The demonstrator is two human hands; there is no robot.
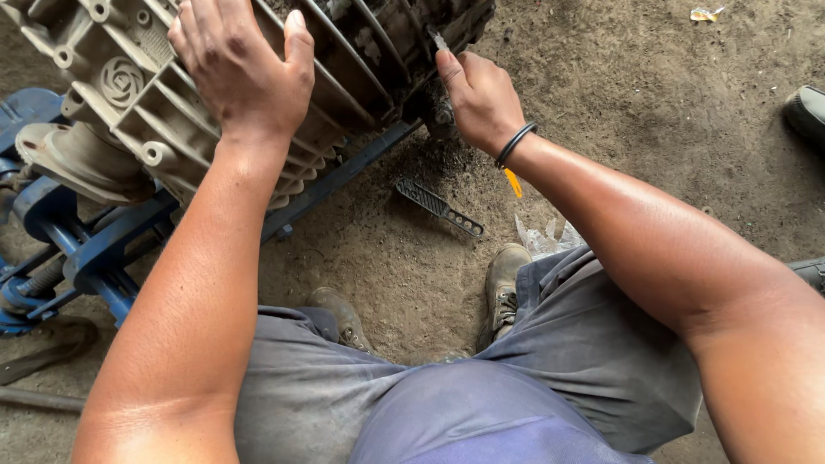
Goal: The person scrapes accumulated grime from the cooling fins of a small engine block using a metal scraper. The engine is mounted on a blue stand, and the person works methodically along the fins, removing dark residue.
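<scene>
Two hands – the left hand [243, 69] lies flat on one big ribbed metal case [155, 103], and the right hand [479, 99] pinches one small tool [437, 39]. One blue stand [94, 249] holds the case. On the dirt floor [653, 94] – two boots [505, 288], one black toothed strip [438, 207].

Grimy ribbed gearbox casing [258, 94] (grey, tilted) on blue stand [94, 249].

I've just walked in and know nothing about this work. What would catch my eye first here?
A big ribbed grey metal housing fills the top left, resting on a blue stand. The left hand lies flat on it, while the right hand works a slim tool at its lower edge. A dark perforated strip lies on the dirt floor.
</scene>
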